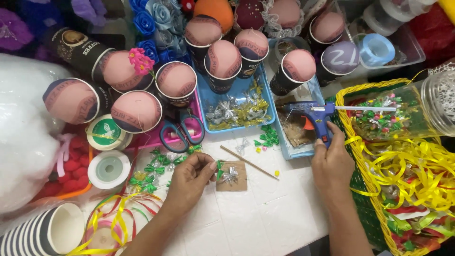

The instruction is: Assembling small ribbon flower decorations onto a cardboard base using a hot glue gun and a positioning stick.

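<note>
Along the top we see a cluster of dark paper cups (176, 80) capped with pink domes, one of them bearing a small pink flower (141, 60). Behind them sit blue fabric roses (156, 19). A blue tray (265, 102) holds silver and gold bows (239, 113), and teal-handled scissors (182, 132) lie just left of it. At the left we find white stuffing (21, 142), two tape rolls (108, 150), and a stack of striped cups (45, 233). On the right a yellow basket (348, 124) holds curling yellow ribbon (412, 166), beside a clear jar (429, 106).
</note>
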